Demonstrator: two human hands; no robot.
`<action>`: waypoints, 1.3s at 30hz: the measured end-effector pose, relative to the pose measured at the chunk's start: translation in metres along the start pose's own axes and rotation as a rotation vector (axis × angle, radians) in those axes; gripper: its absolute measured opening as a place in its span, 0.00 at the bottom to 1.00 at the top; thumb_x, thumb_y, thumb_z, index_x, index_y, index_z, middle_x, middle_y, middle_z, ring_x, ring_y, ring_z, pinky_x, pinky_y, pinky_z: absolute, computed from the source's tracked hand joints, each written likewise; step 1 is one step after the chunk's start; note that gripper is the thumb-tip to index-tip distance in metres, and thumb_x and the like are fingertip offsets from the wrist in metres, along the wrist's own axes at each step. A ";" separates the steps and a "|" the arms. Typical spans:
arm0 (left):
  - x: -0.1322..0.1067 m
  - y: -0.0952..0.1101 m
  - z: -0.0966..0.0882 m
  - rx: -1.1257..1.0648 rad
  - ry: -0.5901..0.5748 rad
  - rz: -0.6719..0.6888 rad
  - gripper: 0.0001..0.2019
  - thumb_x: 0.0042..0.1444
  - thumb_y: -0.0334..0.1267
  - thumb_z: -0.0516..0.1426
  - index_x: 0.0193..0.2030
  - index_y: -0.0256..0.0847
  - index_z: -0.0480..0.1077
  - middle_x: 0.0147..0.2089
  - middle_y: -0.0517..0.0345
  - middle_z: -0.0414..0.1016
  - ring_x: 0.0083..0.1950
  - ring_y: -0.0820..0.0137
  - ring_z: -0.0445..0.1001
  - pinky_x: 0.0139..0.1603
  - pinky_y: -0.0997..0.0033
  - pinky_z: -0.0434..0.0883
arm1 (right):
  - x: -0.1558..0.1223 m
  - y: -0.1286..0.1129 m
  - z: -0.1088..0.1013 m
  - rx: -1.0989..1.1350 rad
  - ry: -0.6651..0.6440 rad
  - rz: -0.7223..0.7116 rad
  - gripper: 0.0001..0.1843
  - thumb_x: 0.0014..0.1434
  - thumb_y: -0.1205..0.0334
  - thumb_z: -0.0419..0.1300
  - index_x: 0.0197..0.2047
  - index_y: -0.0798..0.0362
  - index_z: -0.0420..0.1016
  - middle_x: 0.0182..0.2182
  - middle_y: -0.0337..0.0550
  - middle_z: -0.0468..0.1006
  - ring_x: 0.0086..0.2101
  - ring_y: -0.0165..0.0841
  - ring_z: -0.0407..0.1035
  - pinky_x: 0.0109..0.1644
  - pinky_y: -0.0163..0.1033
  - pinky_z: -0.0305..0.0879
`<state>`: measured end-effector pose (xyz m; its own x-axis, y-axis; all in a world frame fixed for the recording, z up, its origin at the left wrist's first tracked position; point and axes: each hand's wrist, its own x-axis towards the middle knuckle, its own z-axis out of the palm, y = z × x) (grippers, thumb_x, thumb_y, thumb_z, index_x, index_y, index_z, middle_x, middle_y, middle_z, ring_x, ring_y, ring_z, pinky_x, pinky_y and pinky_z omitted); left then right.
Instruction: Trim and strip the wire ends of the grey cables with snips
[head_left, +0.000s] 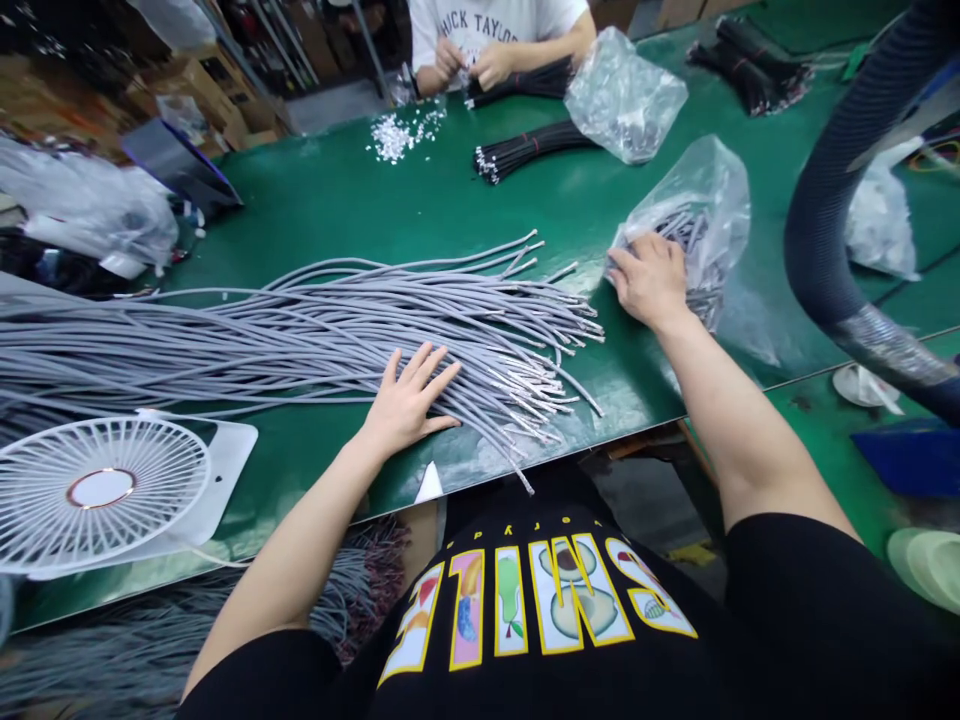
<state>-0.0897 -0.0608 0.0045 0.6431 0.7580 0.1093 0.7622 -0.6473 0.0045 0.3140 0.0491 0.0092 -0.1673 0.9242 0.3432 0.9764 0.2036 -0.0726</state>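
Observation:
A big bundle of grey cables [300, 330] lies across the green table [352, 190], stripped ends pointing right. My left hand [409, 395] rests flat on the cables near the front edge, fingers spread. My right hand [649, 280] is at the mouth of a clear plastic bag [701, 200] that holds more grey cable pieces; its fingers curl onto the pieces and the bag's edge.
A white fan [105, 490] lies at the front left. Across the table a person in a white shirt [491, 30] handles black cables [525, 150] beside small white parts [397, 135] and another clear bag [622, 95]. A dark hose [832, 200] arcs at right.

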 end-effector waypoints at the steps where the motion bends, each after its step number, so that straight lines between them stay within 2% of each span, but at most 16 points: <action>1: 0.005 -0.002 0.002 -0.002 -0.006 0.027 0.36 0.57 0.56 0.55 0.68 0.44 0.54 0.70 0.46 0.53 0.72 0.54 0.47 0.71 0.46 0.36 | 0.003 0.005 0.003 -0.012 0.005 0.030 0.23 0.63 0.58 0.46 0.57 0.55 0.68 0.59 0.58 0.64 0.60 0.52 0.52 0.58 0.58 0.47; 6: 0.014 -0.006 0.013 -0.043 -0.002 0.089 0.34 0.59 0.56 0.53 0.69 0.45 0.54 0.69 0.46 0.56 0.71 0.55 0.51 0.71 0.47 0.37 | 0.010 0.016 0.011 -0.067 -0.024 0.052 0.25 0.64 0.59 0.42 0.59 0.55 0.67 0.58 0.58 0.64 0.59 0.53 0.50 0.57 0.60 0.46; 8: 0.015 -0.009 0.008 -0.089 -0.017 0.075 0.34 0.58 0.57 0.53 0.68 0.45 0.55 0.69 0.46 0.56 0.71 0.54 0.51 0.70 0.47 0.39 | 0.010 0.015 0.014 -0.060 -0.021 0.044 0.25 0.64 0.59 0.42 0.58 0.55 0.67 0.57 0.58 0.66 0.59 0.53 0.50 0.56 0.60 0.45; 11: 0.030 -0.019 -0.010 -0.248 -0.087 0.102 0.36 0.56 0.60 0.53 0.67 0.44 0.56 0.68 0.47 0.59 0.70 0.57 0.55 0.69 0.54 0.50 | 0.009 0.012 0.017 -0.045 0.006 0.051 0.24 0.64 0.59 0.42 0.57 0.55 0.69 0.55 0.57 0.68 0.58 0.52 0.53 0.56 0.59 0.45; 13: 0.053 -0.029 -0.021 -0.286 -0.085 0.086 0.36 0.55 0.60 0.54 0.66 0.43 0.57 0.67 0.47 0.60 0.68 0.59 0.58 0.66 0.59 0.55 | 0.010 0.011 0.018 -0.044 0.022 0.056 0.23 0.64 0.60 0.42 0.55 0.54 0.70 0.54 0.56 0.68 0.57 0.51 0.54 0.56 0.59 0.45; 15: 0.083 -0.042 -0.025 -0.184 -0.060 0.007 0.35 0.56 0.57 0.55 0.66 0.42 0.57 0.68 0.46 0.59 0.68 0.57 0.58 0.66 0.56 0.55 | 0.010 0.011 0.019 -0.040 0.034 0.058 0.23 0.63 0.60 0.43 0.55 0.54 0.70 0.53 0.56 0.69 0.56 0.50 0.54 0.56 0.58 0.46; 17: 0.114 -0.059 -0.022 -0.075 -0.101 -0.051 0.35 0.56 0.54 0.57 0.67 0.41 0.56 0.68 0.45 0.57 0.68 0.55 0.56 0.66 0.54 0.53 | 0.010 0.011 0.021 -0.028 0.053 0.056 0.22 0.63 0.61 0.43 0.54 0.54 0.71 0.52 0.55 0.70 0.56 0.50 0.55 0.56 0.57 0.46; 19: 0.140 -0.076 -0.014 -0.042 -0.182 -0.041 0.40 0.52 0.55 0.60 0.67 0.39 0.55 0.68 0.43 0.58 0.68 0.54 0.57 0.66 0.55 0.54 | 0.010 0.011 0.022 -0.010 0.080 0.056 0.21 0.63 0.62 0.44 0.53 0.54 0.72 0.51 0.55 0.71 0.56 0.49 0.55 0.56 0.57 0.47; 22: 0.166 -0.098 -0.005 -0.042 -0.234 -0.034 0.37 0.50 0.56 0.60 0.63 0.38 0.62 0.63 0.45 0.66 0.63 0.55 0.64 0.62 0.62 0.59 | 0.011 0.011 0.023 0.014 0.120 0.060 0.20 0.62 0.62 0.45 0.51 0.54 0.73 0.49 0.54 0.72 0.55 0.49 0.57 0.55 0.57 0.48; 26: 0.188 -0.109 0.003 -0.022 -0.158 -0.253 0.24 0.55 0.57 0.54 0.48 0.41 0.74 0.45 0.50 0.78 0.49 0.58 0.74 0.47 0.67 0.66 | 0.013 0.012 0.025 0.028 0.149 0.068 0.19 0.61 0.63 0.47 0.49 0.54 0.74 0.48 0.53 0.73 0.54 0.48 0.58 0.55 0.57 0.50; 30: 0.213 -0.120 0.008 -0.184 -0.048 -0.497 0.23 0.55 0.56 0.52 0.37 0.38 0.75 0.32 0.52 0.77 0.35 0.64 0.74 0.35 0.71 0.66 | 0.014 0.013 0.027 0.038 0.149 0.076 0.19 0.62 0.63 0.46 0.48 0.54 0.74 0.47 0.53 0.73 0.54 0.48 0.58 0.55 0.57 0.50; 33: 0.226 -0.131 0.006 -0.435 -0.046 -0.647 0.24 0.57 0.55 0.48 0.37 0.34 0.73 0.27 0.53 0.74 0.24 0.71 0.70 0.27 0.74 0.65 | 0.015 0.014 0.028 0.057 0.146 0.090 0.19 0.62 0.63 0.45 0.48 0.54 0.74 0.47 0.53 0.72 0.54 0.48 0.57 0.55 0.58 0.49; 34: 0.227 -0.133 0.004 -0.485 -0.075 -0.654 0.24 0.57 0.55 0.48 0.37 0.34 0.72 0.26 0.54 0.73 0.23 0.72 0.69 0.26 0.74 0.65 | 0.015 0.014 0.027 0.064 0.145 0.094 0.19 0.62 0.63 0.45 0.48 0.54 0.74 0.47 0.53 0.72 0.55 0.48 0.57 0.55 0.58 0.49; 36: 0.222 -0.131 -0.001 -0.490 -0.169 -0.567 0.26 0.54 0.58 0.50 0.38 0.34 0.73 0.28 0.54 0.74 0.26 0.71 0.71 0.28 0.73 0.67 | 0.015 0.014 0.027 0.078 0.140 0.097 0.19 0.62 0.63 0.45 0.48 0.54 0.74 0.47 0.53 0.72 0.55 0.49 0.57 0.56 0.58 0.49; 38: 0.210 -0.123 -0.006 -0.429 -0.287 -0.381 0.29 0.48 0.61 0.55 0.42 0.35 0.74 0.37 0.53 0.77 0.37 0.65 0.74 0.38 0.70 0.70 | 0.016 0.013 0.026 0.084 0.131 0.100 0.19 0.63 0.63 0.45 0.48 0.55 0.74 0.47 0.54 0.72 0.55 0.49 0.56 0.56 0.58 0.48; 39: 0.203 -0.117 -0.009 -0.388 -0.335 -0.282 0.32 0.45 0.62 0.57 0.47 0.37 0.73 0.44 0.53 0.77 0.44 0.62 0.74 0.46 0.68 0.70 | 0.016 0.013 0.026 0.084 0.126 0.103 0.19 0.63 0.63 0.45 0.48 0.55 0.74 0.47 0.54 0.72 0.55 0.49 0.56 0.56 0.58 0.47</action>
<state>-0.0488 0.1683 0.0349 0.4562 0.8484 -0.2686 0.8648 -0.3515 0.3586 0.3204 0.0751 -0.0106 -0.0433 0.8950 0.4439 0.9717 0.1411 -0.1896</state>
